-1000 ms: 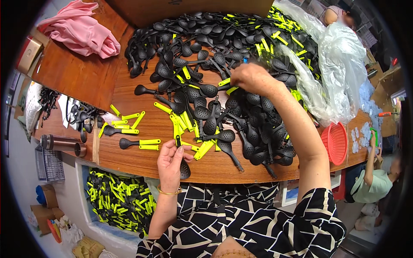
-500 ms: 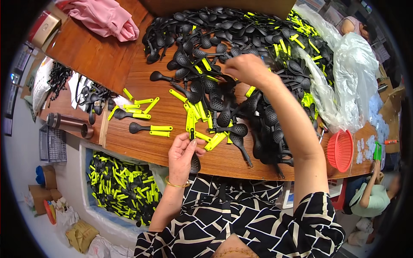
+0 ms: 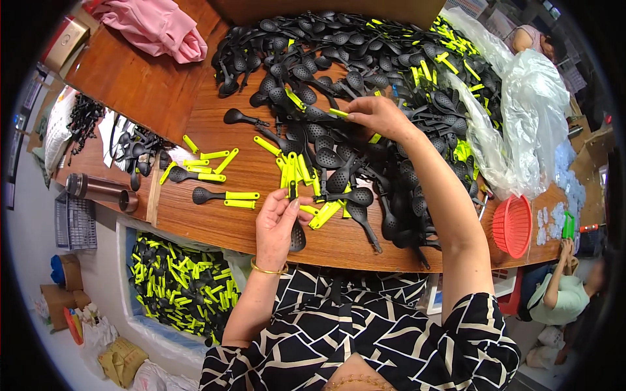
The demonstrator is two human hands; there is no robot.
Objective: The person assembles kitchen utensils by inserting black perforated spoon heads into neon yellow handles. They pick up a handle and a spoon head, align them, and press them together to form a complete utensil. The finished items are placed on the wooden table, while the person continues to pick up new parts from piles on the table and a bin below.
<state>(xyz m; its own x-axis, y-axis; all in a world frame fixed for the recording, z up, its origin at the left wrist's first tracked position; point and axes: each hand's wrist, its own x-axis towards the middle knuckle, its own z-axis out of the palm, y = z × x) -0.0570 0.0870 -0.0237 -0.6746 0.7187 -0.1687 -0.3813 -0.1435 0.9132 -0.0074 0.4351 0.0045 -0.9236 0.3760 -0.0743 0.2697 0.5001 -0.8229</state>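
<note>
Near the front of the wooden table [image 3: 225, 120], my left hand [image 3: 276, 225] is closed on a black spoon [image 3: 297, 238]. Its bowl hangs below the fingers, toward me, and its dark stem pokes up past the fingertips. Over the heap of black perforated spoons [image 3: 342, 176], my right hand [image 3: 379, 117] pinches a flat lime-green handle [image 3: 338, 113] by one end. Loose lime-green handles [image 3: 291, 171] lie in a cluster just beyond my left hand. To its left rests a black spoon [image 3: 208, 195] with a green handle attached.
A tub [image 3: 189, 280] of black-and-green spoons stands below the table's left front edge. At the right are a red basket [image 3: 512, 226] and clear plastic bags [image 3: 538, 124]. A metal flask [image 3: 101, 190] lies left, pink cloth [image 3: 153, 26] farther back. Another person [image 3: 561, 293] works at the far right.
My right hand has drawn back slightly from the heap and now shows a lime-green handle in its fingertips. My left hand stays almost in place with the black spoon.
</note>
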